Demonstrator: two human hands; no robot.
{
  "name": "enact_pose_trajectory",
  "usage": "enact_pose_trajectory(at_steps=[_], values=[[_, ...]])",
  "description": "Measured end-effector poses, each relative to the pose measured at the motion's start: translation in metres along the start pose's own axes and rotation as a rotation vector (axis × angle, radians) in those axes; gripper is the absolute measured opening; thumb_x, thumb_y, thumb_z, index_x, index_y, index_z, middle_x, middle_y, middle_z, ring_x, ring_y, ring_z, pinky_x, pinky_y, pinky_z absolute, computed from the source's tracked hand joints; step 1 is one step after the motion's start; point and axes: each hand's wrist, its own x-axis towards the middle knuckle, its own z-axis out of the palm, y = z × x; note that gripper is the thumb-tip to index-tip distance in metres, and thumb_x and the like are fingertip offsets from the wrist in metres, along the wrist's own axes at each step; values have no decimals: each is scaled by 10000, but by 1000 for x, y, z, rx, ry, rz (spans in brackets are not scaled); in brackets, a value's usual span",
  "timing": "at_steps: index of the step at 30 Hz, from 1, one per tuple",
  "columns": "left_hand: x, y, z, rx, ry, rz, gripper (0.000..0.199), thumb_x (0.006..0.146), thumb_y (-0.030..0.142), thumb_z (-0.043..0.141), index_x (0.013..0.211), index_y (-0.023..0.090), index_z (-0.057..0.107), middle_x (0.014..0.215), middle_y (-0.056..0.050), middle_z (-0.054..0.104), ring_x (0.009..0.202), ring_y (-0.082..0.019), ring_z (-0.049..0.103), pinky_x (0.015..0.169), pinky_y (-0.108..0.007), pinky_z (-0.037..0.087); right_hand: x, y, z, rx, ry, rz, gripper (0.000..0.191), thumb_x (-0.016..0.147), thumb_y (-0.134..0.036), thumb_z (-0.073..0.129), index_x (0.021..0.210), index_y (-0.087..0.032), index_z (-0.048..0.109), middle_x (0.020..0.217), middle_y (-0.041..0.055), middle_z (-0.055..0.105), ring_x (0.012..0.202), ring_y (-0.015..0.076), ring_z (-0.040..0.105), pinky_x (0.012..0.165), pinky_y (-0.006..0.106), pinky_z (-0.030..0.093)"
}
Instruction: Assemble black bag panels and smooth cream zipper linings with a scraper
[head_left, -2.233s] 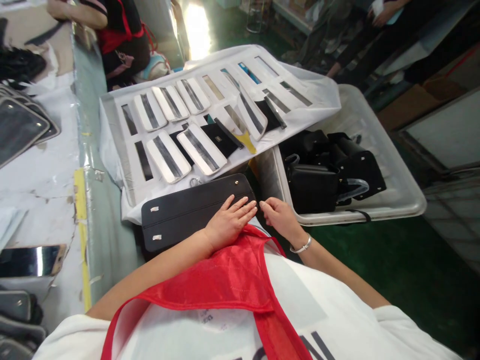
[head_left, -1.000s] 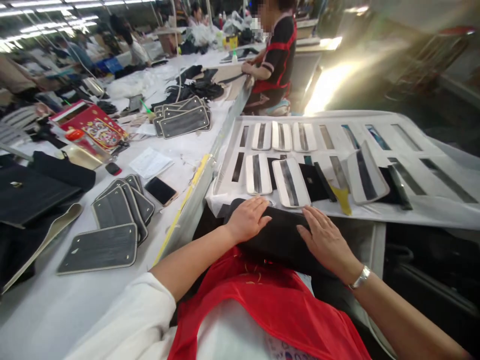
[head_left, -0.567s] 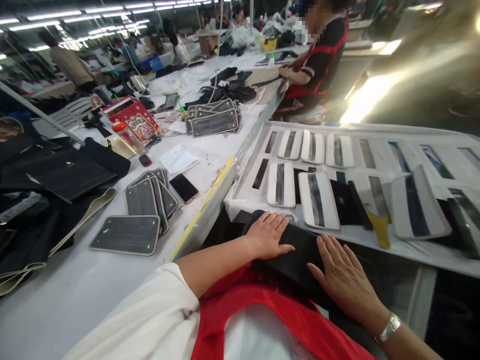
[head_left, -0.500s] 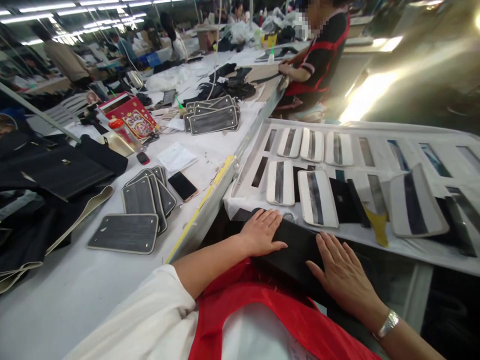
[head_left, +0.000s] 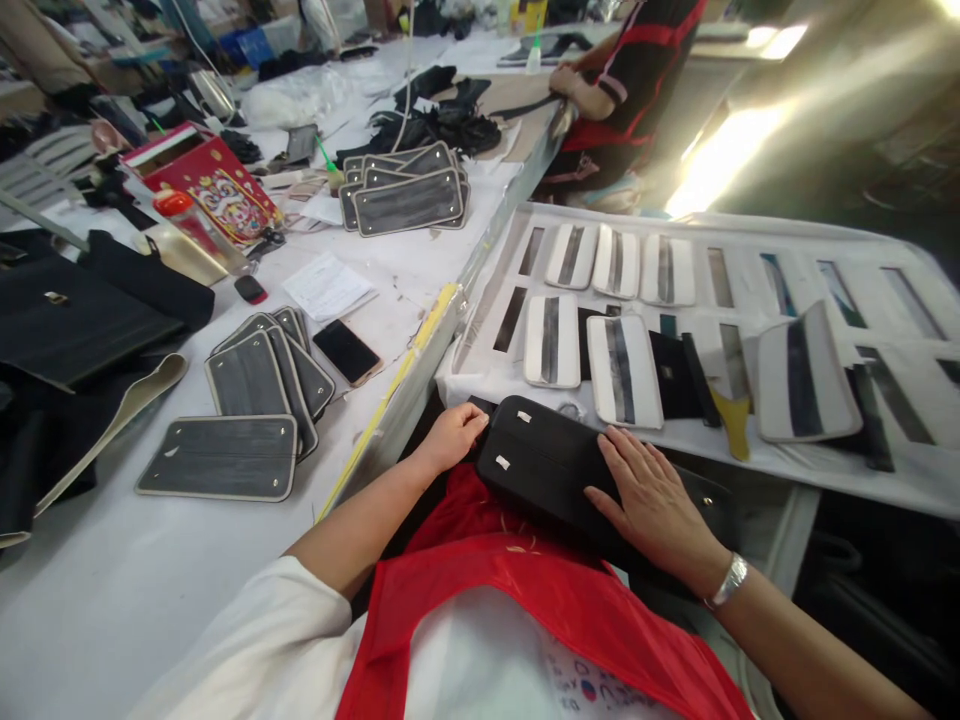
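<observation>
A black bag point(head_left: 547, 465) lies across my lap with its long flat base facing up. Two small white bits show near the base's left end, and a metal stud near its right. My right hand point(head_left: 652, 495) rests flat on the base, fingers stretched out. Beside the left end, my left hand point(head_left: 454, 437) has its fingers curled together; whatever they may pinch is too small to make out. To the left on the table are grey-black base panels point(head_left: 217, 457) with pale edges and metal studs, several of them overlapping in a pile.
A white-covered rack point(head_left: 480, 375) with slots carries pale panels point(head_left: 619, 370) with dark stripes and a yellow-handled tool point(head_left: 731, 420). On the white table point(head_left: 90, 590) lie a phone point(head_left: 347, 352), paper point(head_left: 328, 287), a red box point(head_left: 225, 190) and black bag pieces point(head_left: 82, 310). A co-worker point(head_left: 622, 90) stands beyond.
My left hand has come off the black base, moved left and curled its fingers, uncovering the white bits. My right hand stays flat on it. The view has tilted down.
</observation>
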Motion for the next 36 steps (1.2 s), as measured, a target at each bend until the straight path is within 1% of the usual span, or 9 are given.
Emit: enact_pose_trajectory(at_steps=[4, 8, 11, 16, 19, 23, 28, 31, 36], values=[[1, 21, 3, 547, -12, 219, 219, 805, 379, 562, 720, 179, 530, 700, -8, 562, 668, -150, 527, 641, -271, 407, -1, -5, -2, 5, 25, 55, 580, 913, -472, 384, 1322, -65, 438, 1422, 175, 383, 1335, 281, 310, 1095, 464, 242], [-1, 29, 8, 717, 16, 291, 170, 811, 340, 575, 802, 176, 534, 825, -37, 573, 745, -168, 541, 678, -282, 413, 9, -15, 0, 22, 57, 110, 565, 914, -462, 388, 1308, -61, 449, 1397, 182, 418, 1313, 288, 344, 1085, 476, 243], [2, 28, 9, 613, 7, 203, 227, 779, 388, 609, 786, 174, 534, 734, -17, 570, 685, -162, 542, 625, -270, 400, 22, -23, 2, 48, 67, 146, 572, 912, -453, 396, 1308, -43, 443, 1367, 195, 451, 1283, 297, 383, 1074, 474, 254], [11, 30, 6, 392, -143, -4, 384, 691, 533, 639, 641, 170, 523, 564, 27, 524, 532, -122, 483, 492, -236, 315, 46, -38, 5, 116, 72, 142, 584, 907, -445, 407, 1343, -57, 408, 1359, 198, 460, 1251, 310, 414, 1056, 477, 271], [17, 41, 6, 480, -207, 0, 428, 687, 548, 626, 544, 167, 493, 498, 35, 464, 484, -105, 420, 468, -240, 254, 57, -44, 6, 149, 83, 126, 586, 904, -452, 408, 1347, -69, 407, 1353, 193, 467, 1243, 318, 419, 1044, 476, 280], [23, 47, 7, 618, -270, 89, 407, 730, 434, 605, 474, 165, 440, 454, 43, 392, 461, -87, 345, 477, -253, 196, 63, -49, 5, 161, 54, 108, 611, 903, -477, 401, 1332, -42, 421, 1371, 194, 447, 1250, 321, 406, 1055, 468, 266], [25, 26, 3, 340, -299, 80, 461, 764, 461, 555, 479, 165, 348, 471, 68, 263, 470, -66, 260, 461, -227, 176, 63, -52, 6, 175, 31, 118, 640, 899, -491, 406, 1348, -35, 407, 1406, 185, 407, 1286, 312, 363, 1079, 460, 237], [25, 17, 0, 242, -290, 55, 472, 755, 472, 564, 485, 163, 331, 483, 70, 256, 484, -61, 249, 462, -219, 177, 65, -54, 4, 185, 23, 106, 638, 899, -488, 410, 1353, -39, 412, 1422, 178, 387, 1308, 304, 336, 1091, 464, 222], [25, 14, -3, 188, -284, 36, 449, 752, 445, 566, 480, 158, 352, 484, 69, 272, 484, -59, 254, 460, -216, 186, 72, -57, 0, 227, 8, -111, 535, 910, -451, 425, 1352, -152, 455, 1458, 76, 362, 1355, 275, 262, 1120, 476, 180]])
